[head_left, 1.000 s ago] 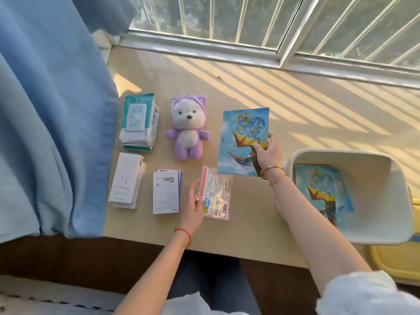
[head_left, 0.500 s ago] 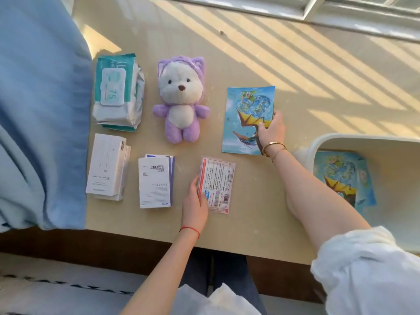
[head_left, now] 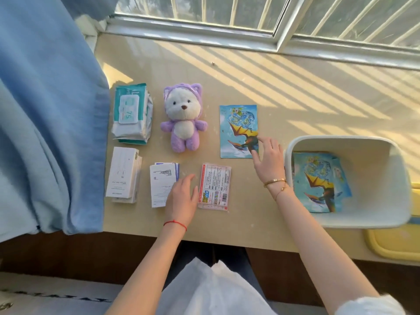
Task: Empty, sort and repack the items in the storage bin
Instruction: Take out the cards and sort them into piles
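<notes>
Dragon picture card [head_left: 238, 130] lies flat on the counter [head_left: 295, 92], right of the plush bear [head_left: 183, 119]. Likely light, thin and slick; flat on the surface it gives no purchase, so best lifted at its lower right corner or slid to the edge. Right hand [head_left: 268, 160], fingers spread and relaxed, touches that corner without gripping. Left hand [head_left: 181, 198] rests flat and loose between the white box [head_left: 161, 185] and the printed packet [head_left: 214, 186]. More such cards sit in the storage bin [head_left: 372, 214] on the right.
</notes>
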